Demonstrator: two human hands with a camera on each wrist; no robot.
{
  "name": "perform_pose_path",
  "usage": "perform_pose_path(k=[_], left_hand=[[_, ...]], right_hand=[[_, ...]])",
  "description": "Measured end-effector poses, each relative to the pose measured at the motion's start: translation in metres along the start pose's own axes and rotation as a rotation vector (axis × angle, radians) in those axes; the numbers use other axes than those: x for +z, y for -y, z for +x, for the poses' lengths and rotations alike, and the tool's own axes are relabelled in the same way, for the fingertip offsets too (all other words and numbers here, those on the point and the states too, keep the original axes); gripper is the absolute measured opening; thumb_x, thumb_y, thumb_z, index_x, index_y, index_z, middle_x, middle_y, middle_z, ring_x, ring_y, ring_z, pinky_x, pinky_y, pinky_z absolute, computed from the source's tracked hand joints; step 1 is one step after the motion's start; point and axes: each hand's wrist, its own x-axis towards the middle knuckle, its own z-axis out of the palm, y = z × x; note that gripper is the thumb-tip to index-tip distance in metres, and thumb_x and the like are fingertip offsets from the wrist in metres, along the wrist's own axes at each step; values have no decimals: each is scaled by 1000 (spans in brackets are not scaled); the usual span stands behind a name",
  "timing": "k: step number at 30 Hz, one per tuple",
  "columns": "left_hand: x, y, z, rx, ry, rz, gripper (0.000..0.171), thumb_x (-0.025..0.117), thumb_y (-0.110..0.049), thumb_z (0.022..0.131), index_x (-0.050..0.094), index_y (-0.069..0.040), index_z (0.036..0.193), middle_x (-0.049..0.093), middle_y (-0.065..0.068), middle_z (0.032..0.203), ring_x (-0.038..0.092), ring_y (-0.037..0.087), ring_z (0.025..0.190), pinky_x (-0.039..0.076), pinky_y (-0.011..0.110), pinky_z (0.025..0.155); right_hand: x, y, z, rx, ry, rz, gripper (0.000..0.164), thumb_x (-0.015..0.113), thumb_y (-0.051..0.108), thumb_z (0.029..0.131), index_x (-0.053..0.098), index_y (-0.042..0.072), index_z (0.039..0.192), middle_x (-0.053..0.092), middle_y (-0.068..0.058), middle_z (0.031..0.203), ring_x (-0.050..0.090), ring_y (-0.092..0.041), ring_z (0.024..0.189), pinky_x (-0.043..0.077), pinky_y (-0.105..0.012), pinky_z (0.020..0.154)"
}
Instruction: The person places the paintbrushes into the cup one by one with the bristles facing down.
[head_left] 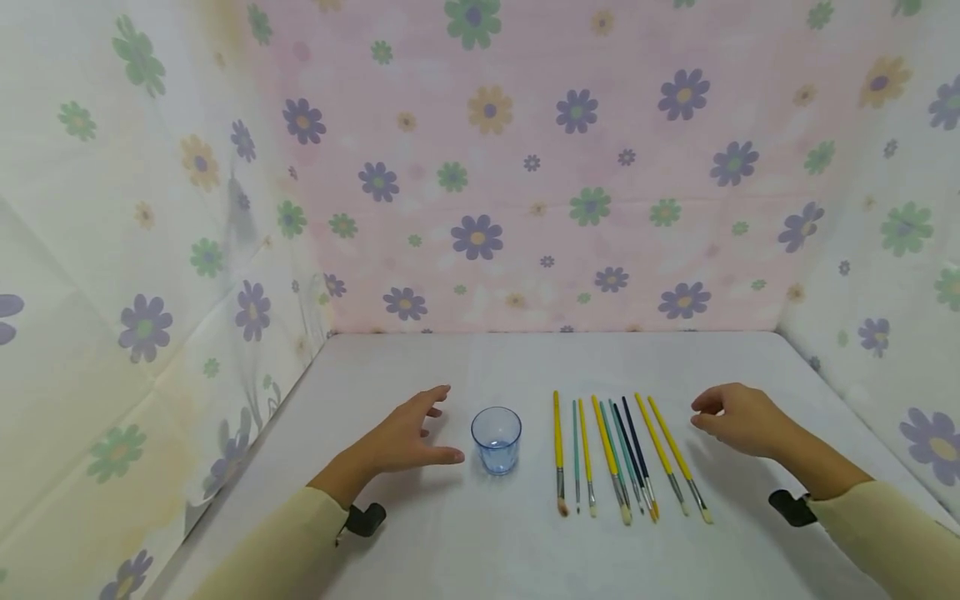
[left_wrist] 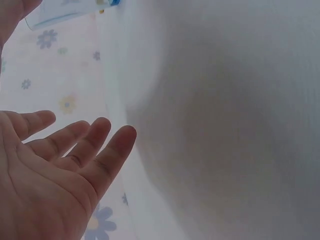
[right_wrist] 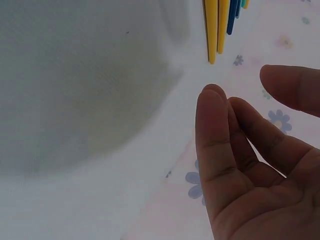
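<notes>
The left hand is at the lower middle of the frame, a bit to the left. Its fingers are spread and its grip is let go. The thumb points right, at a see-through blue glass and just beside it. The glass stands upright on the white bench, in the lower middle. In the left wrist view, part of the glass peeks in at the upper left.

To the right of the glass lies a row of paint brushes. Their handles are yellow, blue-green and dark blue. The handles point up the frame and the bristles point down.

The right hand is at the lower right, near the tops of the last yellow brushes but apart from them. Its fingers bend softly, the thumb is away from them, and its grip is loose and free.

Both arms have pale yellow sleeves, with a small black thing at each wrist. A pink cloth with flowers hangs at the top.
</notes>
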Motion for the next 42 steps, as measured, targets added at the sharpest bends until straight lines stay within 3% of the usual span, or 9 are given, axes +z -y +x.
perform_pose_path(k=[6, 14, 18, 27, 34, 42], left_hand=[[8, -4, 7, 38, 45, -20, 104, 79, -63, 63, 25, -33, 148, 37, -3, 150, 47, 18, 128, 47, 41, 98], [17, -9, 14, 82, 51, -18, 103, 80, -61, 63, 27, -33, 147, 41, -2, 147, 45, 16, 130, 43, 41, 102], [22, -13, 16, 93, 70, -15, 105, 80, -60, 64, 27, -27, 148, 43, -1, 147, 45, 16, 130, 42, 41, 104], [29, -18, 17, 100, 78, -42, 104, 80, -60, 63, 31, -23, 147, 51, -6, 137, 47, 16, 128, 39, 43, 106], [37, -20, 23, 99, 89, -84, 101, 81, -59, 61, 34, -29, 145, 47, -8, 141, 48, 15, 127, 40, 41, 105], [42, -22, 26, 108, 82, -139, 86, 85, -53, 60, 47, -25, 132, 55, -13, 128, 50, 11, 122, 43, 37, 103]], right_hand=[[13, -2, 8, 117, 56, 105, 38, 64, 25, 90, 60, -3, 116, 64, -6, 89, 58, -16, 70, 53, -29, 62], [21, -1, 14, 172, 72, 152, 34, 62, 25, 91, 62, -2, 111, 62, -7, 81, 58, -18, 67, 54, -30, 61], [27, -1, 19, 211, 91, 184, 29, 61, 23, 91, 63, -1, 106, 62, -8, 78, 59, -19, 67, 54, -30, 61], [36, 3, 27, 233, 99, 192, 32, 65, 27, 88, 64, 0, 103, 63, -7, 76, 60, -18, 64, 55, -30, 59], [36, 9, 28, 281, 104, 170, 30, 73, 28, 82, 64, 2, 95, 62, -8, 77, 60, -19, 62, 54, -29, 58], [38, 11, 30, 271, 109, 160, 31, 77, 28, 78, 63, 3, 89, 62, -8, 74, 60, -19, 61, 54, -29, 56]])
